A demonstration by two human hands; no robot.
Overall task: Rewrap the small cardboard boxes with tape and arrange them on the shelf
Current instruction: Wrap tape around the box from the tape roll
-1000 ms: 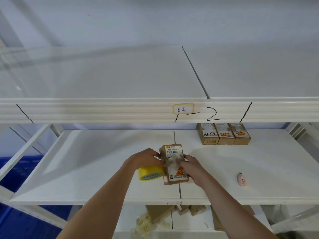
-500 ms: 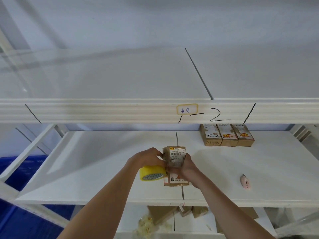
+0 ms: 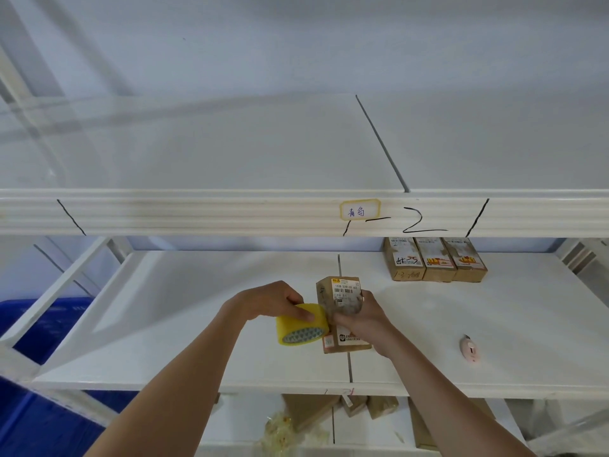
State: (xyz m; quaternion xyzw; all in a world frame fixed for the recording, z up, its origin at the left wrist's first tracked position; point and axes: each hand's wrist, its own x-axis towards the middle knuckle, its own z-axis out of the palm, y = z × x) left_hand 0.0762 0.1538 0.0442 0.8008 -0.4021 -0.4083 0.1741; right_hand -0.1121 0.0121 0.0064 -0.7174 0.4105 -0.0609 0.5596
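Head view is showing my left hand (image 3: pixel 267 300) gripping the yellow tape roll (image 3: pixel 301 324) just left of the small cardboard box (image 3: pixel 339 298), which my right hand (image 3: pixel 361 316) is clutching upright over the middle shelf (image 3: pixel 164 324). Three taped boxes (image 3: pixel 435 258) are sitting in a row at the far right. A pink cutter (image 3: pixel 470 349) is lying near right, well apart.
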